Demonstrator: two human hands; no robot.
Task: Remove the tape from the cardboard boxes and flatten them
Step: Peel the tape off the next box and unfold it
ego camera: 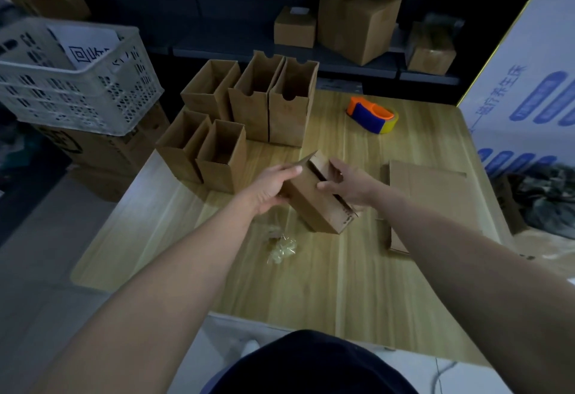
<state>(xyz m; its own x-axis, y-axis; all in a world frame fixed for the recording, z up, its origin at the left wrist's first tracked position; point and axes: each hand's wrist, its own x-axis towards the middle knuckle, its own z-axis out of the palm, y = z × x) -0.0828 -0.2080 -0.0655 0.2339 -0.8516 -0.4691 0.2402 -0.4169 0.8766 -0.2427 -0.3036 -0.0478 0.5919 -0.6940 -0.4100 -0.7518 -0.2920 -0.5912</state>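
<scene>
A small brown cardboard box (314, 203) hangs tilted above the middle of the wooden table (342, 284). My left hand (270, 188) grips its left side, thumb along the raised flap. My right hand (348, 183) holds the right side, with fingers curled into the open slot on top. Crumpled clear tape (281, 245) lies on the table just below the box. Several open upright boxes (245, 119) stand in a cluster at the far left of the table. Flattened cardboard (432, 194) lies to the right, partly under my right forearm.
An orange and blue tape dispenser (373, 115) sits at the table's far side. A white plastic crate (71, 79) rests on cartons to the left. Shelves behind hold sealed boxes (357, 24). A large white printed carton (529, 94) stands at the right.
</scene>
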